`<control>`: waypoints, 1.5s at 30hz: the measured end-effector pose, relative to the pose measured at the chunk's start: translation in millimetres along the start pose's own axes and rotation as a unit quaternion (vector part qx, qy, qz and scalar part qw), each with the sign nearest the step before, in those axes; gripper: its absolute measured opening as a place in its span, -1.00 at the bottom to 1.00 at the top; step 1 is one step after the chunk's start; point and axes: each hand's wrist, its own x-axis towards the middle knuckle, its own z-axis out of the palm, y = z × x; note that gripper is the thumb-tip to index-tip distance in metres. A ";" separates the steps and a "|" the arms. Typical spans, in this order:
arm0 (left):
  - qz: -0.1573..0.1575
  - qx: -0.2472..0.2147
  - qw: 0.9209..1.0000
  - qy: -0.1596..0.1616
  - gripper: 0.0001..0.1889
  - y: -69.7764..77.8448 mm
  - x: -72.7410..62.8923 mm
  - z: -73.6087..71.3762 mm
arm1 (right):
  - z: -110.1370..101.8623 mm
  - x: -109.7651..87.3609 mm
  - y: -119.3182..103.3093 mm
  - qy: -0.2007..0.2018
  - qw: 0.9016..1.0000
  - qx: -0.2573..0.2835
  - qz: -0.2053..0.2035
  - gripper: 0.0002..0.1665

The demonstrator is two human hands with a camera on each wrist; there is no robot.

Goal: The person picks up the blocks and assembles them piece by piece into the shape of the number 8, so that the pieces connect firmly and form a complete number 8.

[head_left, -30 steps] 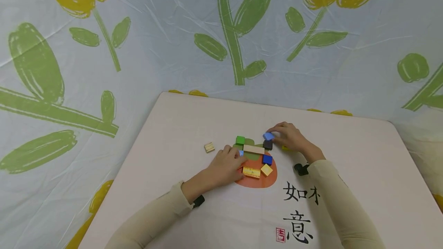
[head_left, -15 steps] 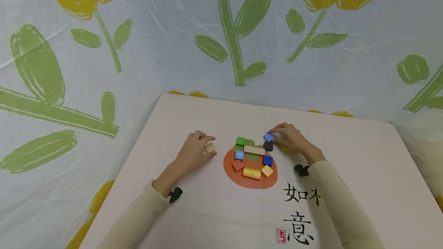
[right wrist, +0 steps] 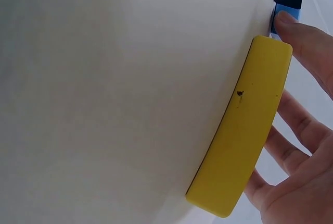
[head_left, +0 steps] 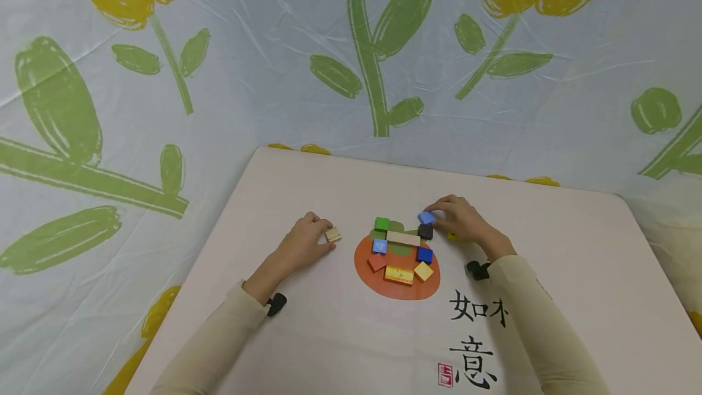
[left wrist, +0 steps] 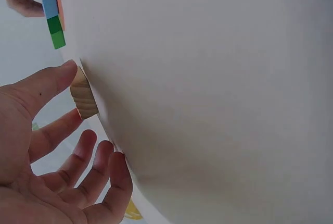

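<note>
Nearest, on the desk (head_left: 340, 346), the left hand (head_left: 300, 242) has left the block cluster it touched a second ago and now sits further left, thumb and fingers pinching the small wooden block (head_left: 332, 234), which rests on the desk just left of the orange print. Beyond, the cluster itself lies unchanged: yellow block (head_left: 398, 274), dark blue block (head_left: 423, 254), long wooden bar (head_left: 403, 238), green block (head_left: 381, 223). Farthest, the right hand (head_left: 460, 218) has stayed put, fingertips curled on the light blue block (head_left: 426, 217) atop the black block (head_left: 425, 231).
</note>
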 end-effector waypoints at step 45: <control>0.142 0.044 0.984 -0.097 -0.61 40.5 128.8 15.3 | -0.5 -0.3 0.8 0.001 1.000 -0.006 0.010 -0.65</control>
